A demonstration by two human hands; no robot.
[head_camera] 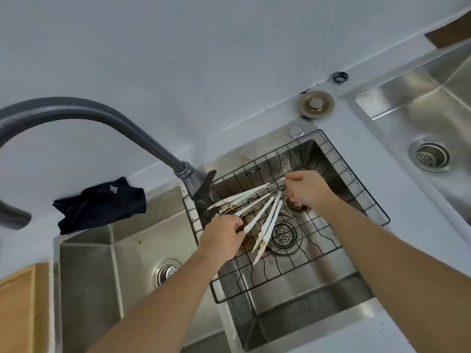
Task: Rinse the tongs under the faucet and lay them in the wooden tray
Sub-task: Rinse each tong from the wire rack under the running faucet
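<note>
Several white tongs (257,207), stained brown at the tips, fan out over the middle sink basin. My right hand (307,191) grips their hinged ring ends together. My left hand (224,236) pinches the tip end of one tong near the basin's left edge. The grey faucet (102,118) arches in from the left, and its spout head (196,182) ends just left of the upper tong tips. I cannot see water running. A corner of the wooden tray (17,309) shows at the bottom left.
A black wire rack (356,200) lines the middle basin above its drain (283,234). A dark cloth (102,203) lies on the counter left of the spout. Another basin (102,276) sits to the left and a third basin (433,118) at the right. A drain stopper (316,104) rests on the counter behind.
</note>
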